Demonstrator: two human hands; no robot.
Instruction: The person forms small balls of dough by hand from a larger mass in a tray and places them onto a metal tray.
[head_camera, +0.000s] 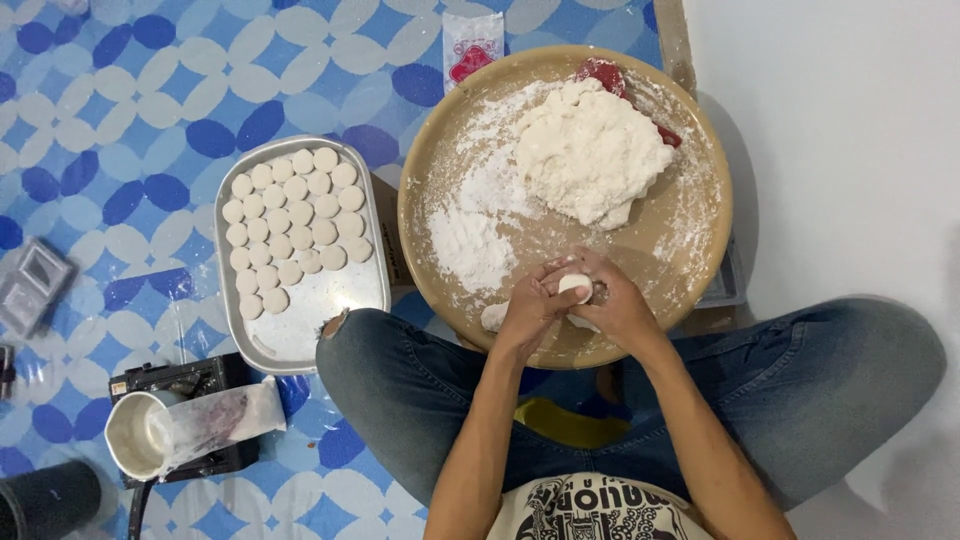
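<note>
A wide round tray (690, 250) is sitting just ahead of both hands, carrying a big dough mound (592, 150) beyond them (floury all round). A metal tray (330, 300) of finished discs (297, 225) is lying off to the left. The left hand (528, 310) and right hand (618, 305) are cupping together, pinching a small dough ball (574, 285) between them.
</note>
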